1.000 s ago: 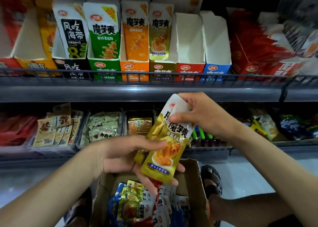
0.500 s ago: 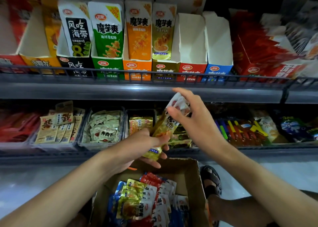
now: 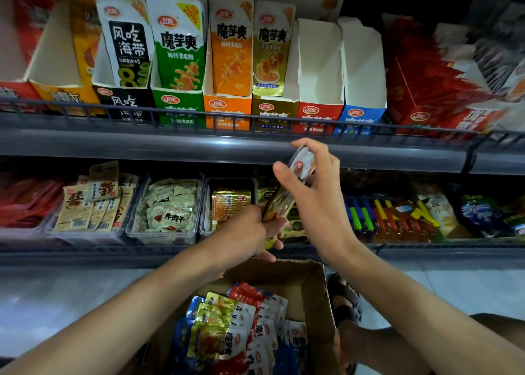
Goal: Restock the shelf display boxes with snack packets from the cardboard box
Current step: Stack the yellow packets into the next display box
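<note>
A black-and-white packet (image 3: 127,42) reads "风吃海带" above a large "8", and the black box (image 3: 123,103) beneath it reads "风吃". The green packet (image 3: 179,45), orange packet (image 3: 231,47) and gold packet (image 3: 271,47) each read "魔芋爽"; the green one also shows "20%" in its yellow corner. The display boxes (image 3: 227,106) carry a red oval "卫龙" logo on their fronts. On the lower shelf (image 3: 113,254), a white packet (image 3: 173,218) reads "牛肉干". The held packet (image 3: 301,165), between the left hand (image 3: 247,232) and right hand (image 3: 315,198), shows a red oval too small to read.
</note>
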Motion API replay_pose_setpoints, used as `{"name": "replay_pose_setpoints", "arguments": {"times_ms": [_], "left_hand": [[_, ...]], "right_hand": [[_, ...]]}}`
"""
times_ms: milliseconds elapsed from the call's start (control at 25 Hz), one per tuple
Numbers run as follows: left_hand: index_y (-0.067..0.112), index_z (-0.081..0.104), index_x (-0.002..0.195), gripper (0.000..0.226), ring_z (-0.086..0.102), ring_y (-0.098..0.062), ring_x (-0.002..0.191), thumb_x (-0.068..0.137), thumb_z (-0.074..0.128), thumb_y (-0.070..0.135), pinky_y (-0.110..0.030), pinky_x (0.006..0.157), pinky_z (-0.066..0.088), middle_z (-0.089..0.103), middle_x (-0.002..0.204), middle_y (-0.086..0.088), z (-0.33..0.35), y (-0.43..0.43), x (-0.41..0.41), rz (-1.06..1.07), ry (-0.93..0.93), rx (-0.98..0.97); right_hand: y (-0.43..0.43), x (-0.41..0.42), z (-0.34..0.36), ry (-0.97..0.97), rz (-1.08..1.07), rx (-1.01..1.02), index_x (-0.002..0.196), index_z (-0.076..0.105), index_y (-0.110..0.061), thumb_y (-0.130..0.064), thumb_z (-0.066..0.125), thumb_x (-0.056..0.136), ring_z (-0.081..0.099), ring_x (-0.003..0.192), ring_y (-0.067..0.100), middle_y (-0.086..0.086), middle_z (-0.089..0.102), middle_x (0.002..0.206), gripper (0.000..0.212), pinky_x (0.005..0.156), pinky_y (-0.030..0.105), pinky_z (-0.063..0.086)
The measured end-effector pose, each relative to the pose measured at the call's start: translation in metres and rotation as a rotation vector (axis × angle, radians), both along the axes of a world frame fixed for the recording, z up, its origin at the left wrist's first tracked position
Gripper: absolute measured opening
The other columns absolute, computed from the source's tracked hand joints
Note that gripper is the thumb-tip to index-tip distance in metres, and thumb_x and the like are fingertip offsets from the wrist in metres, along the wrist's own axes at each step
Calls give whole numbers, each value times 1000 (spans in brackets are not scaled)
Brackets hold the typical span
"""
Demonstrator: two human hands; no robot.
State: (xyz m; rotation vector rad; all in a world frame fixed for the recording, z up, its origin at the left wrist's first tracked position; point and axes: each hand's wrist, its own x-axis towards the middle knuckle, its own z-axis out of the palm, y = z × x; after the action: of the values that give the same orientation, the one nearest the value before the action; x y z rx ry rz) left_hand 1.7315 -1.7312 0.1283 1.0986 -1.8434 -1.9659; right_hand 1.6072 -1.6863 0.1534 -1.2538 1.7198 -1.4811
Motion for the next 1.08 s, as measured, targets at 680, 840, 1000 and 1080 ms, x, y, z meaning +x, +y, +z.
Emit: {"name": "replay_pose_setpoints", "arguments": {"times_ms": [680, 840, 1000, 1080], "left_hand": [[23, 56, 104, 7, 62, -16, 74, 99, 53, 19, -40, 62, 61, 59, 72, 9, -4, -4, -10, 62, -19, -335], [17, 58, 110, 13, 63, -16, 76, 98, 54, 22, -40, 62, 60, 60, 73, 9, -2, -4, -9, 55, -47, -371], [12, 59, 115, 24, 66, -18, 77, 96, 57, 27, -37, 61, 61, 66, 87, -2, 0, -5, -8, 15, -133, -351], [9, 61, 111, 23, 67, -19, 76, 96, 59, 27, -38, 62, 61, 69, 92, -7, 6, -8, -5, 17, -95, -202]], "right_hand": [[2, 4, -5, -5, -48, -84, 123, 43, -47, -35, 58, 96, 44, 106, -10, -8, 35, 125, 34, 91, 20, 48], [1, 3, -6, -12, -46, -91, 114, 43, -46, -32, 60, 95, 47, 109, 2, -6, 37, 124, 29, 93, 30, 50], [1, 3, -5, -26, -49, -61, 119, 42, -42, -34, 61, 94, 45, 104, -5, -6, 35, 123, 32, 84, 17, 49], [0, -2, 0, -30, -24, -14, 125, 41, -38, -37, 65, 90, 47, 107, -3, -4, 35, 125, 42, 83, 15, 51]]}}
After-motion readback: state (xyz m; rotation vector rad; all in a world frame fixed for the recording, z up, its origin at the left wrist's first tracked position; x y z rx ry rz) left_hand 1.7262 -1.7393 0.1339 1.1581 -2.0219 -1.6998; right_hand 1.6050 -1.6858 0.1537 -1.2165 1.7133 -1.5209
